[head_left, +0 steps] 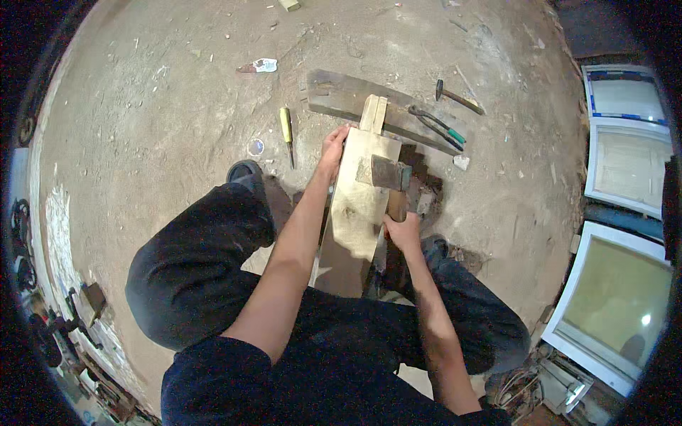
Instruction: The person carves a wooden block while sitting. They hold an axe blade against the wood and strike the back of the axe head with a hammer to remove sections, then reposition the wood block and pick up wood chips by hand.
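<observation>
A thick, pale wooden beam [348, 206] lies between my legs, its narrow tenon-like end [373, 113] pointing away from me. My left hand [332, 148] grips the beam's left side near that far end. In my right hand [403, 233] is the wooden handle of a hatchet [388, 172], closed in my fingers at the beam's right edge. The hatchet's broad metal head rests on or just over the beam's top face; whether it touches I cannot tell.
A weathered grey board [337, 92] lies crosswise by the beam's far end. Green-handled pincers [439, 128] rest on it, with a hammer [460, 98] beyond. A yellow-handled chisel or screwdriver [287, 131] lies left. White window frames [616, 298] line the right side.
</observation>
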The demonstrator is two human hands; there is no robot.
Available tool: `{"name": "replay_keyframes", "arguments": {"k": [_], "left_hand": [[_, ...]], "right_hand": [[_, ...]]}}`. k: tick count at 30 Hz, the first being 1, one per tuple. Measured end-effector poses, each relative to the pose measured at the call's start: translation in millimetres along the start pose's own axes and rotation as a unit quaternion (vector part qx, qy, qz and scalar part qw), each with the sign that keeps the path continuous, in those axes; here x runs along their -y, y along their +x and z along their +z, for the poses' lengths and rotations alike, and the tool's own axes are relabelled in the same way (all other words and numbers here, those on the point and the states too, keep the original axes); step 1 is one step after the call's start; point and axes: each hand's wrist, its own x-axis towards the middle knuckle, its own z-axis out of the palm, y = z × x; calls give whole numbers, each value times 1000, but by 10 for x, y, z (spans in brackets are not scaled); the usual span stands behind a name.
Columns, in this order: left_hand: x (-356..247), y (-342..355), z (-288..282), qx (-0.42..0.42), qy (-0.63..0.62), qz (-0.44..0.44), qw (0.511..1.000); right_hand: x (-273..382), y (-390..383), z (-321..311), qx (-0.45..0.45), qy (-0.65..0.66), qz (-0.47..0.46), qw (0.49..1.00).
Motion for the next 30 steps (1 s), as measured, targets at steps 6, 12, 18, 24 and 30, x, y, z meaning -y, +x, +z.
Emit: {"name": "replay_keyframes", "arguments": {"k": [6, 12, 18, 24, 30], "left_hand": [[-8, 18, -104, 5, 19, 0, 1000], [7, 128, -307, 7, 108, -12, 994], [-62, 72, -136, 26, 116, -2, 993], [-106, 152, -195, 33, 186, 35, 981], [-194, 10, -33, 17, 147, -25, 989]], "right_hand": [[593, -127, -416, 82, 55, 28, 995], [573, -213, -376, -57, 104, -101, 988], [421, -33, -160, -5, -211, -66, 975], [-104, 154, 9, -5, -187, -44, 981], [166, 15, -160, 29, -10, -51, 998]]}}
